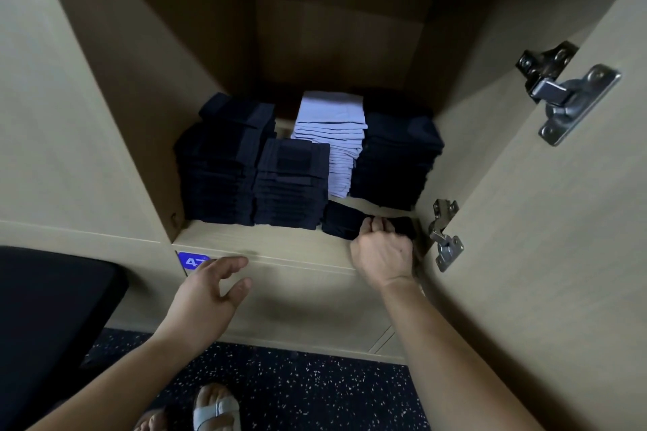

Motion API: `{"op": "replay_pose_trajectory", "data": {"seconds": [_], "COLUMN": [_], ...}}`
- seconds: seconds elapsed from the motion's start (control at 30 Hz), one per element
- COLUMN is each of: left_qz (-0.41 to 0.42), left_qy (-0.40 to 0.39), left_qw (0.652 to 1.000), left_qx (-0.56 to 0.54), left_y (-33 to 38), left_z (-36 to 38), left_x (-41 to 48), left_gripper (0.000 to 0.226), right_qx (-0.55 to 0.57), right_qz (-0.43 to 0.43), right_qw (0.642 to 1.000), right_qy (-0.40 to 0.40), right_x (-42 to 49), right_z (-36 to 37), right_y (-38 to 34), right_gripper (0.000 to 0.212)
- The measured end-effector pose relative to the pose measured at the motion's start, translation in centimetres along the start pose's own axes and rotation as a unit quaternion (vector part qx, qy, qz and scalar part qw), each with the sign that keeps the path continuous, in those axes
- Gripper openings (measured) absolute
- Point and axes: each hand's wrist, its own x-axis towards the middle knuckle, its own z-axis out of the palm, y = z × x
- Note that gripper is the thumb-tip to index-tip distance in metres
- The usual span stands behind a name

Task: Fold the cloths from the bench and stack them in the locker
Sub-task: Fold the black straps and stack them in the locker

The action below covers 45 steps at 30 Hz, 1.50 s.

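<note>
Dark navy folded cloth [345,220] lies in the near-right corner of the pale wooden locker shelf [262,238], long axis left to right, beside a dark folded stack [292,182]. The right hand [381,252] grips its near edge, fingers curled. The left hand [206,294] hovers spread and empty, farther left.

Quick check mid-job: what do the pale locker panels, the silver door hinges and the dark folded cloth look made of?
Pale locker panels: probably laminated board, matt, faint wood-grain lines. Silver door hinges: metal, shiny highlights, screw heads. Dark folded cloth in the right hand: soft matt fabric; weave too dark to tell.
</note>
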Motion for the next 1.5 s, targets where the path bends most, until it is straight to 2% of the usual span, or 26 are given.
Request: {"op": "replay_pose_trajectory", "data": {"seconds": [0.13, 0.27, 0.37, 0.43, 0.63, 0.87, 1.0, 1.07, 1.13, 1.33, 1.5], "left_qz": [0.002, 0.002, -0.005, -0.011, -0.012, -0.017, -0.009, -0.007, 0.005, 0.004, -0.050], "left_qy": [-0.009, -0.010, -0.011, -0.015, -0.023, -0.016, -0.007, -0.003, 0.004, 0.048, 0.117], "left_qw": [1.000, 1.000, 1.000, 1.000, 1.000, 1.000, 1.000, 1.000, 0.998, 0.989, 0.978], "left_qx": [0.006, 0.015, 0.005, -0.003, 0.004, 0.007, 0.020, 0.027, 0.059, 0.143, 0.166], "left_y": [0.2, 0.1, 0.3, 0.3, 0.0, 0.4, 1.3, 1.9, 2.3, 1.0, -3.5], "left_z": [-0.1, -0.1, 0.0, -0.1, -0.6, -1.4, -2.8, -3.9, -5.3, -11.9, -18.8], "left_x": [-0.1, -0.2, -0.3, -0.4, -0.7, -1.2, -1.8, -2.4, -3.4, -9.1, -17.7], "left_gripper": [0.035, 0.036, 0.036, 0.036, 0.038, 0.036, 0.034, 0.034, 0.034, 0.045, 0.049], "right_qx": [0.010, -0.045, -0.043, -0.038, 0.031, 0.031, 0.019, 0.045, 0.065, 0.128, 0.175], "right_qz": [-0.002, -0.051, -0.068, -0.078, -0.115, -0.120, -0.116, -0.121, -0.136, -0.234, -0.326], "right_qw": [1.000, 0.997, 0.995, 0.993, 0.991, 0.988, 0.989, 0.989, 0.984, 0.950, 0.916], "right_qy": [-0.011, 0.046, 0.063, 0.077, 0.064, 0.088, 0.091, 0.076, 0.090, 0.162, 0.152], "right_x": [-0.8, -0.7, -0.7, -0.8, -0.8, -0.8, -2.1, -3.0, -4.0, -8.1, -13.1], "right_z": [-0.7, 0.0, 0.8, 1.1, 1.6, 1.3, -0.1, -1.6, -3.7, -11.7, -17.5], "right_y": [0.3, 1.2, 1.5, 1.5, 1.6, 2.0, 1.6, 0.8, -0.5, -7.5, -16.4], "right_gripper": [0.062, 0.035, 0.032, 0.023, 0.045, 0.046, 0.034, 0.047, 0.049, 0.037, 0.026]}}
